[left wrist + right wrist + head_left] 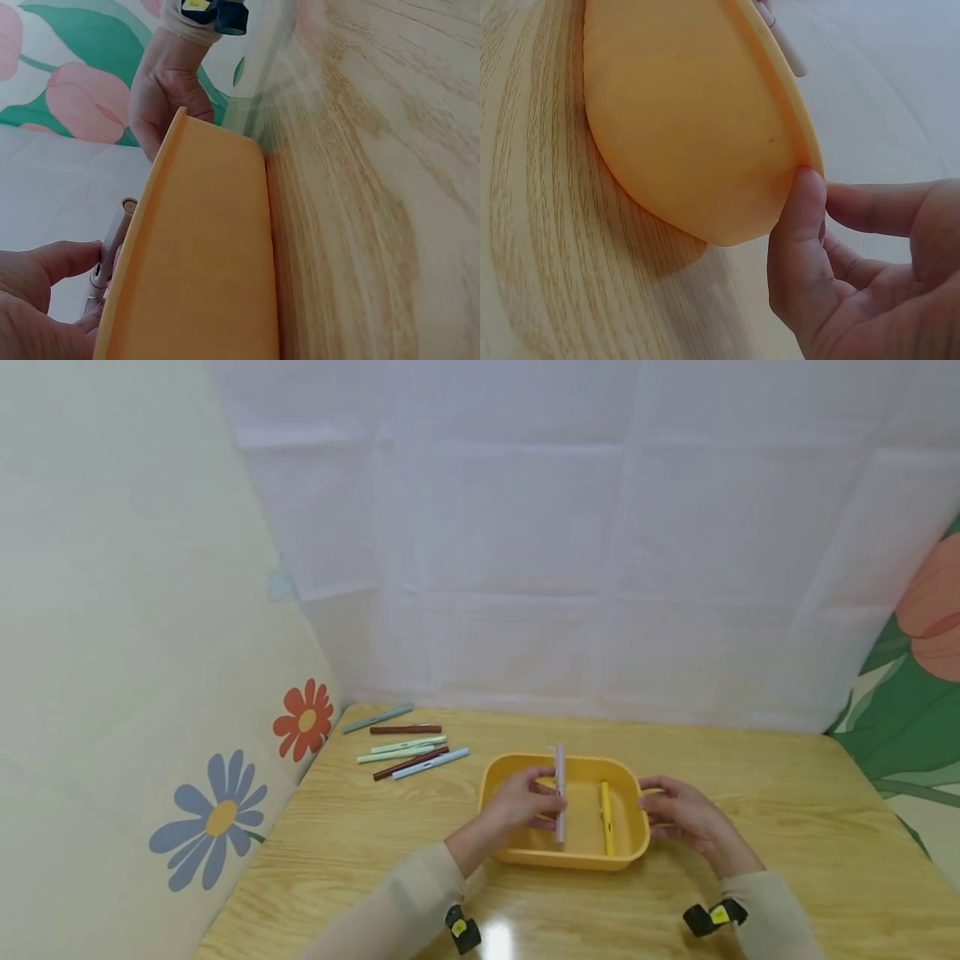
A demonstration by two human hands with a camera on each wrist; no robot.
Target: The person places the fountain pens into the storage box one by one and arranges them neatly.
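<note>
along the left edge of the desk [360,835] stands a pale wall cloth [112,610] printed with a blue-grey flower [221,818] and a red flower [307,721]. at the desk's far left corner lies a loose group of pens: a grey-green pen [377,717] slanting nearest the far edge, a dark red pen [406,729] just beside it, then two pale green pens [396,754] close together, and toward the near side a second dark red pen [388,772] and a light blue pen [442,760], both slanting.

next to the right, the left sleeve [408,893] comes in from the near side, a black wristband [462,930] at its cuff. the left hand [513,806] has its grip closed on a pale purple pen [560,768], pinched between thumb and fingers. that pen is held over the yellow tray [566,861], its length running toward the desk's far edge; the left wrist view shows it just above the rim.

the tray sits well in from the desk's left and right edges. inside its right part lies a yellow pen [607,818], also pointing toward the far edge.

the right hand [686,817] has its grip pinching the tray's rim at the right end. below it are another black wristband [714,917] and the right sleeve [776,914]. beyond the desk's right edge is a printed tulip [937,610].
</note>
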